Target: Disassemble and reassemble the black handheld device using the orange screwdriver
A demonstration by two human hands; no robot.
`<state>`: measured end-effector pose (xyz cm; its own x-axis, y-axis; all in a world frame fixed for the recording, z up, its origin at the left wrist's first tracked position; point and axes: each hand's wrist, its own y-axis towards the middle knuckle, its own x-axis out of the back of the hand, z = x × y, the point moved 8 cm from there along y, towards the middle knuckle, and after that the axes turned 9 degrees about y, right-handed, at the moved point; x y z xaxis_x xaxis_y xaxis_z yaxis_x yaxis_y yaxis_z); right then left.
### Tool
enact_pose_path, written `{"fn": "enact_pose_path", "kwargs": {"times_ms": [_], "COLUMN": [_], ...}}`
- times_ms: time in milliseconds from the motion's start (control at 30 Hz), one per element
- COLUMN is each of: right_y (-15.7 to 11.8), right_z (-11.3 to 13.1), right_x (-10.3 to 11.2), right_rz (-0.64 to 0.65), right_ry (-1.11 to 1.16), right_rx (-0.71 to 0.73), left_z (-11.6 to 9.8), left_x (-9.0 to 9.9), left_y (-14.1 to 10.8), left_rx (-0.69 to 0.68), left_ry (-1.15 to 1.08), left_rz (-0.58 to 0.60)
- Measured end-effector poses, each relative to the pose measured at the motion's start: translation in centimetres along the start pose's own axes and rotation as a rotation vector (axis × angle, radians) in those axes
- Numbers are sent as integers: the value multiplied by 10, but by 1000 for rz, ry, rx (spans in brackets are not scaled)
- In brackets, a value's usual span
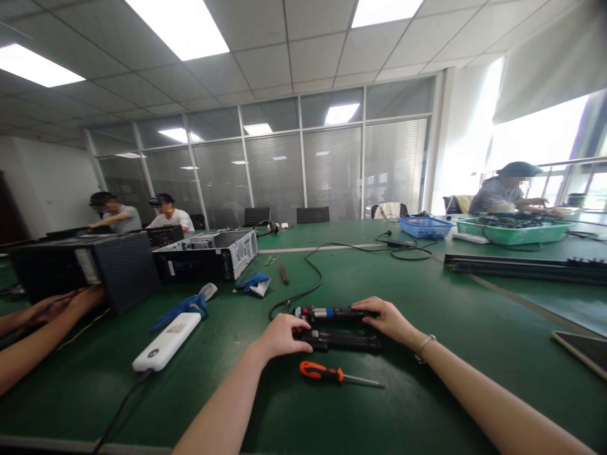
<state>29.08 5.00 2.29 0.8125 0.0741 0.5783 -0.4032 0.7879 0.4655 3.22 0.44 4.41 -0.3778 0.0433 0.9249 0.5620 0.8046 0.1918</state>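
Two black cylindrical tools lie side by side on the green table. My left hand [286, 335] is closed round the left end of the nearer black tool [348, 341], thumb in front. The fingers of my right hand [386, 318] rest closed on the right end of the farther tool [327, 313], which has a silver and blue band. Just in front of both lies an orange and black screwdriver [322, 373], its shaft pointing right. A black cable [320, 272] runs back from the tools' left end.
A white power bank [168, 341] and blue gloves [183, 309] lie left. Another person's arms [52, 322] reach into a black computer case [128, 272]. Behind are an open case [208, 253], a blue basket [425, 227] and a green basket [516, 234]; a phone [583, 351] lies right.
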Motion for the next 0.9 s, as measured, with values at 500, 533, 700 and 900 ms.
{"fn": "enact_pose_path", "kwargs": {"times_ms": [500,533,700,900], "right_y": [-9,-9,-12,-16], "right_z": [13,17,39,51], "right_x": [23,18,-4,-15], "right_rz": [-110,-68,170,279], "right_ry": [-100,-103,-131,-198], "right_rx": [-43,-48,-103,-108], "left_z": [2,2,3,2], "left_x": [-2,-2,-3,-2], "left_y": [1,1,1,2], "left_rx": [-4,-3,2,7], "left_ry": [35,34,35,40], "left_rz": [1,4,13,8]}}
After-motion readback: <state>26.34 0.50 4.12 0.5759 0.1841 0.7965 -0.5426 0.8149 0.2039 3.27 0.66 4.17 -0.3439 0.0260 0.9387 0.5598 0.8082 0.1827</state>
